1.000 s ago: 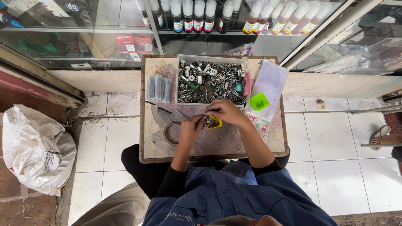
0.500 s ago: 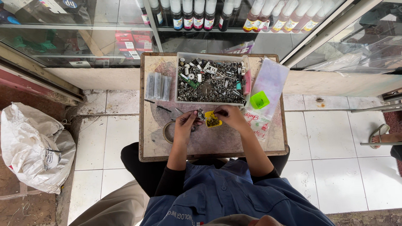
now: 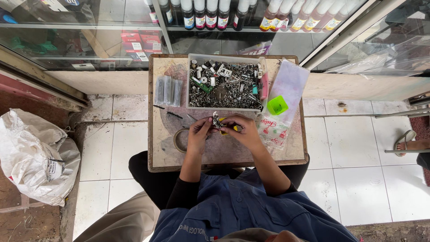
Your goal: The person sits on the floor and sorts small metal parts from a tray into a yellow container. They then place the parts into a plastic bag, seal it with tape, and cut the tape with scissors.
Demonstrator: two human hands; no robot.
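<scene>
My left hand (image 3: 198, 133) and my right hand (image 3: 239, 130) meet above the middle of a small wooden table (image 3: 161, 152). Together they pinch a small metal part (image 3: 216, 120) between the fingertips, and a yellow piece (image 3: 234, 128) shows under my right fingers. Just beyond the hands stands a clear tray (image 3: 226, 84) heaped with several small metal and electronic scraps. A roll of tape (image 3: 179, 140) lies on the table right beside my left hand.
Clear plastic strips (image 3: 168, 90) lie at the table's far left. A plastic bag (image 3: 286, 92) with a small green cup (image 3: 277, 105) sits at the right. A glass cabinet with bottles (image 3: 210, 13) stands behind. A white sack (image 3: 33, 157) rests on the floor, left.
Both hands have shifted slightly toward each other and up toward the tray, and the small metal part now shows between the fingertips. The yellow piece is more covered by my right hand.
</scene>
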